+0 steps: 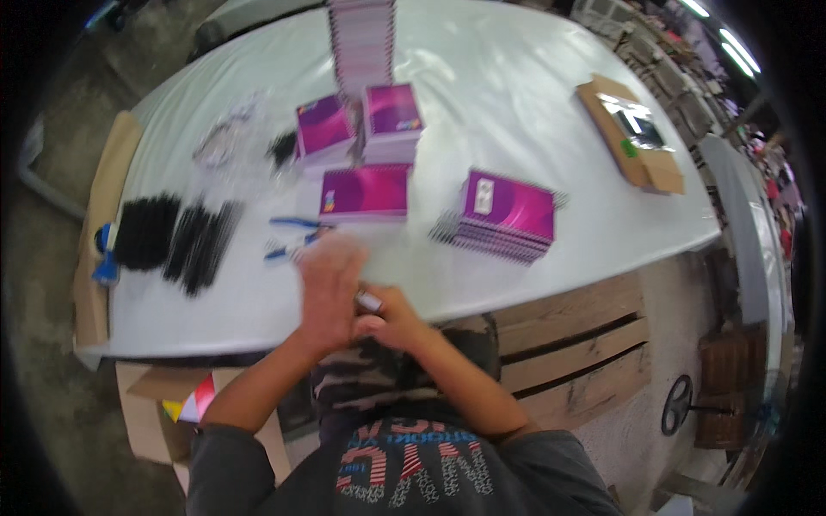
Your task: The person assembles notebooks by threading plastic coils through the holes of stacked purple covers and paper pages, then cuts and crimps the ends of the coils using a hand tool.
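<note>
My left hand (329, 279) is raised over the table's near edge, its fingers smeared by motion. Close against it, my right hand (394, 320) is closed with bent fingers around a small silvery object (368, 301), whose kind I cannot make out. Just beyond the left hand lie blue-handled pliers (292, 224), partly hidden by it. A purple-covered notebook stack (366, 191) sits past the pliers. To the right, a pile of spiral-bound purple notebooks (509, 211) has black coils sticking out at its sides.
Black plastic binding coils (202, 245) lie in bundles at left, beside a crumpled clear bag (232, 138). More purple stacks (391, 116) and a tall paper pile (361, 43) stand at the back. A cardboard box (632, 138) rests far right; an open carton (146, 404) stands below, left.
</note>
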The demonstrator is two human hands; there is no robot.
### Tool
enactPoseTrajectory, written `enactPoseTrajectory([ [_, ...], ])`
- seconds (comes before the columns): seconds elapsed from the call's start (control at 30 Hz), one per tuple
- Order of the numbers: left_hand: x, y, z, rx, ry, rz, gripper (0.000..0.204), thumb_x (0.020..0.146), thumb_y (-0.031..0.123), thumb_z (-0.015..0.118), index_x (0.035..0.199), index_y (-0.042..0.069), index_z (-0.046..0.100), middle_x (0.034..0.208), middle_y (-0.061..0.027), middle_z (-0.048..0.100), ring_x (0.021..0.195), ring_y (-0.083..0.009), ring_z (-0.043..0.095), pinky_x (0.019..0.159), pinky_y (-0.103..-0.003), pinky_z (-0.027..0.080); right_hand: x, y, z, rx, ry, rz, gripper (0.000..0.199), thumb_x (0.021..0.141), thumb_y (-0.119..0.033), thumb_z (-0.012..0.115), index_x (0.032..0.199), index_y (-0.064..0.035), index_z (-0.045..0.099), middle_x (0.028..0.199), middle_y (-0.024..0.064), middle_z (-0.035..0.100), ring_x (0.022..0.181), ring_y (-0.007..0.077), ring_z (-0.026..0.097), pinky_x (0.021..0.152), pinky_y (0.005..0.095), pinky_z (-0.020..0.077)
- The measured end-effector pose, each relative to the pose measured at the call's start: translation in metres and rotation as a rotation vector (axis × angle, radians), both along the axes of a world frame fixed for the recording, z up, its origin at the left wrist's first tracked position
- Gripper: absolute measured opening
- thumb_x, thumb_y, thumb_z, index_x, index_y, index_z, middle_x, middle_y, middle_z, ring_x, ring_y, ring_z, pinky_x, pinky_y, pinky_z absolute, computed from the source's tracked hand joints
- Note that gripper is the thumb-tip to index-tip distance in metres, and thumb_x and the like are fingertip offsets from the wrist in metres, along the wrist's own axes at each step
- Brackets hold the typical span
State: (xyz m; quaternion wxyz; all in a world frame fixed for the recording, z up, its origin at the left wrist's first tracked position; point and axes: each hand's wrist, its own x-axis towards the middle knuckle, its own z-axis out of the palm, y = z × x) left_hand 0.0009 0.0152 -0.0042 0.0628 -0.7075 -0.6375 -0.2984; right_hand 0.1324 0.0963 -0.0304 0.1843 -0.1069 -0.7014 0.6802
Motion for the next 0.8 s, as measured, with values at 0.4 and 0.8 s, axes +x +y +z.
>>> enactPoseTrajectory([
  [0.4,-0.006,-0.007,0.073,-0.379,0.087,-0.012,0.030,0.074,0.017,0.067,0.103,0.013,0.062,0.093,-0.0024,0.059,0.096,-0.0214,0.054,0.088,-0.038,0.035,-0.006,0.002,0.010,0.012,-0.007,-0.140,0.025,0.083,-0.002,0.059,0.108,-0.0015,0.059,0.095,0.0180,0.064,0.086,0.0241,0.064,0.075,0.0315,0.0483],
  [0.8,0.017,0.009,0.046,-0.195,0.155,0.055,0.059,0.076,0.026,0.065,0.129,0.009,0.043,0.123,-0.0105,0.047,0.119,-0.0264,0.041,0.100,-0.046,0.026,-0.007,0.003,0.002,0.095,-0.011,-0.180,0.024,0.077,0.000,0.056,0.101,0.0030,0.059,0.095,0.0208,0.063,0.090,0.0306,0.062,0.077,0.0353,0.0474],
])
